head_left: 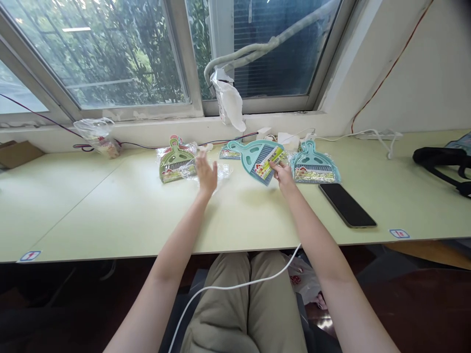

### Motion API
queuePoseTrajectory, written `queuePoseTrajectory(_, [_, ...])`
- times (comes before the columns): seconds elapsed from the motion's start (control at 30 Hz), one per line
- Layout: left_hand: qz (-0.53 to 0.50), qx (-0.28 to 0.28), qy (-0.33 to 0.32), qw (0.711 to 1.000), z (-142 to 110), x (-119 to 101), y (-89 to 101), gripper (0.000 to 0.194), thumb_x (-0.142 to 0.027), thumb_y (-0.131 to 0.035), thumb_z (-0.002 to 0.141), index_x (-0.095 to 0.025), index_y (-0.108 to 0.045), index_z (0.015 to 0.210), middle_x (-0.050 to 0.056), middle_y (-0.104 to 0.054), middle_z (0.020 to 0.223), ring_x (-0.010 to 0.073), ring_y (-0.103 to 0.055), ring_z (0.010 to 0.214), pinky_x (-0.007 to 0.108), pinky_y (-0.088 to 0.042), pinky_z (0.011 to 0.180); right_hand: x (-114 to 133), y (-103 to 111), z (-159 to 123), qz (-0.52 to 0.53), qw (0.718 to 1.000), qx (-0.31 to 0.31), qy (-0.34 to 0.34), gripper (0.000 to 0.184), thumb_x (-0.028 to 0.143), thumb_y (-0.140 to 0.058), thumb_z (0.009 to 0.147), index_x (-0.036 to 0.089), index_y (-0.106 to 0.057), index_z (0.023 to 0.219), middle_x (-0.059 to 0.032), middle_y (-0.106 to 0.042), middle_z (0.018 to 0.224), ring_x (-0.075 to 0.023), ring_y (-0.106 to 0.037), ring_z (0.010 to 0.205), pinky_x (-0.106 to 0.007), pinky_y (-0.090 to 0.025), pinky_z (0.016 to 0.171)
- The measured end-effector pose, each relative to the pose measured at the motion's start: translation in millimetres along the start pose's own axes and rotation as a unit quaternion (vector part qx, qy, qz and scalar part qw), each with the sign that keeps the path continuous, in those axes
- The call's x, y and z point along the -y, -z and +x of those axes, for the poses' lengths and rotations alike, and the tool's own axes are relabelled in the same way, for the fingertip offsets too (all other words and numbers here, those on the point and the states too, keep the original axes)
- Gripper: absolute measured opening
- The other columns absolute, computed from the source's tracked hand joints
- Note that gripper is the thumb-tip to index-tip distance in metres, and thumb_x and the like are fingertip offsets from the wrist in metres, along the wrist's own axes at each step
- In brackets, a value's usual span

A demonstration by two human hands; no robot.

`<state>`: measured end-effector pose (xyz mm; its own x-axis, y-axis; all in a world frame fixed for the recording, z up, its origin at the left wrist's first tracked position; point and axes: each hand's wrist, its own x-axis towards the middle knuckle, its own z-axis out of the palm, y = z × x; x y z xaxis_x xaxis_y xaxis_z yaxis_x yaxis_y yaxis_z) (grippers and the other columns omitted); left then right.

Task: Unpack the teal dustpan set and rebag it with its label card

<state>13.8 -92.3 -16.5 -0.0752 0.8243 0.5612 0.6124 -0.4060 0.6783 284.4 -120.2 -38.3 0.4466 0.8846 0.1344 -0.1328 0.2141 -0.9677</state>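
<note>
My right hand grips a turquoise mini dustpan-and-brush set by its lower right edge, near the printed label. The set is tilted above the table with its handle to the left. My left hand is open, thumb apart from the fingers, over a crumpled clear plastic wrapper; whether it touches the wrapper I cannot tell. Just left of that hand lies a wrapped green dustpan set, with a pink edge behind it. Another wrapped turquoise dustpan set lies right of my right hand. Behind the held one, a further set is partly hidden.
A black phone lies on the pale table at right. Black straps sit farther right. Along the wall are a clear plastic bag, cables and a white adapter. A cardboard box stands far left. A white cable crosses my lap.
</note>
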Motion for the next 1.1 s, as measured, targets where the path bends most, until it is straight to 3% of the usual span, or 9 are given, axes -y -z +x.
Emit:
queuePoseTrajectory(0.1, [-0.233, 0.199, 0.07, 0.949, -18, -18, -32.9, 0.056, -0.049, -0.035, 0.096, -0.02, -0.028, 0.144, 0.014, -0.057, 0.126, 0.0221, -0.058, 0.115, 0.041, -0.047, 0.098, -1, -8, -6, -0.013, 0.999, 0.038, 0.017, 0.052, 0.053, -0.08, 0.051, 0.02, -0.063, 0.087, -0.0003, -0.067, 0.08, -0.0024, -0.027, 0.041, -0.022, -0.02, 0.037])
queuePoseTrajectory(0.17, [-0.328, 0.26, 0.101, 0.902, -29, -25, -48.2, 0.058, -0.051, -0.044, 0.092, -0.023, -0.031, 0.141, 0.012, -0.059, 0.123, 0.0204, -0.064, 0.099, 0.038, -0.055, 0.084, -1, -13, -11, -0.028, 0.996, 0.085, 0.018, 0.054, 0.056, -0.08, 0.051, 0.02, -0.063, 0.089, 0.0003, -0.065, 0.075, -0.0035, -0.03, 0.042, -0.022, -0.023, 0.038])
queuePoseTrajectory(0.27, [-0.361, 0.196, 0.142, 0.901, -37, -26, -54.3, 0.05, -0.051, -0.048, 0.091, -0.023, -0.041, 0.131, 0.009, -0.06, 0.116, 0.0188, -0.065, 0.09, 0.035, -0.057, 0.074, -2, -18, -14, -0.058, 0.99, 0.124, 0.017, 0.052, 0.056, -0.077, 0.056, 0.02, -0.062, 0.091, 0.0018, -0.062, 0.069, -0.0058, -0.039, 0.044, -0.022, -0.034, 0.043])
queuePoseTrajectory(0.43, [-0.277, 0.038, 0.104, 0.954, -31, -15, -43.2, 0.032, -0.039, -0.043, 0.096, -0.023, -0.052, 0.122, 0.007, -0.059, 0.124, 0.0206, -0.053, 0.12, 0.035, -0.043, 0.102, -6, -6, -3, -0.202, 0.979, 0.001, 0.02, 0.04, 0.042, -0.062, 0.076, 0.019, -0.057, 0.109, -0.0062, -0.068, 0.099, -0.0107, -0.056, 0.055, -0.027, -0.047, 0.055])
queuePoseTrajectory(0.6, [-0.267, 0.014, 0.099, 0.958, -30, -16, -40.6, 0.036, -0.039, -0.038, 0.097, -0.024, -0.049, 0.128, 0.008, -0.061, 0.123, 0.0211, -0.053, 0.121, 0.037, -0.039, 0.105, -5, 9, -6, -0.518, 0.851, -0.058, 0.064, 0.062, 0.029, -0.056, 0.082, 0.014, -0.04, 0.14, -0.0188, -0.058, 0.127, -0.0267, -0.064, 0.095, -0.037, -0.049, 0.078])
queuePoseTrajectory(0.67, [-0.268, -0.003, 0.087, 0.959, -33, -19, -40.6, 0.039, -0.043, -0.037, 0.097, -0.024, -0.047, 0.129, 0.008, -0.059, 0.125, 0.0211, -0.053, 0.122, 0.037, -0.039, 0.105, 1, 5, -15, -0.568, 0.808, -0.085, 0.131, 0.066, 0.028, -0.054, 0.085, 0.013, -0.032, 0.145, -0.0222, -0.044, 0.141, -0.0292, -0.063, 0.102, -0.037, -0.049, 0.078])
queuePoseTrajectory(0.73, [-0.266, -0.021, 0.065, 0.962, -36, -24, -39.8, 0.042, -0.047, -0.036, 0.097, -0.025, -0.045, 0.131, 0.009, -0.056, 0.13, 0.0212, -0.051, 0.124, 0.037, -0.038, 0.106, 10, -5, -27, -0.566, 0.793, -0.082, 0.21, 0.055, 0.029, -0.045, 0.09, 0.017, -0.035, 0.143, -0.0194, -0.044, 0.141, -0.0267, -0.063, 0.1, -0.035, -0.05, 0.074])
queuePoseTrajectory(0.9, [-0.247, 0.004, -0.031, 0.969, -52, -41, -34.7, 0.05, -0.053, -0.035, 0.095, -0.023, -0.04, 0.135, 0.011, -0.053, 0.133, 0.023, -0.05, 0.124, 0.038, -0.037, 0.105, 19, -40, -55, -0.422, 0.836, 0.074, 0.343, 0.034, 0.036, -0.042, 0.094, 0.024, -0.053, 0.123, -0.008, -0.058, 0.118, -0.0172, -0.063, 0.086, -0.028, -0.051, 0.069])
queuePoseTrajectory(1.1, [-0.203, 0.097, -0.155, 0.962, -67, -57, -26.3, 0.051, -0.048, -0.036, 0.096, -0.023, -0.036, 0.139, 0.013, -0.049, 0.135, 0.0237, -0.045, 0.127, 0.039, -0.033, 0.109, 11, -57, -64, -0.328, 0.897, 0.082, 0.285, 0.03, 0.037, -0.055, 0.083, 0.025, -0.056, 0.111, -0.0058, -0.055, 0.109, -0.0175, -0.059, 0.088, -0.027, -0.052, 0.063])
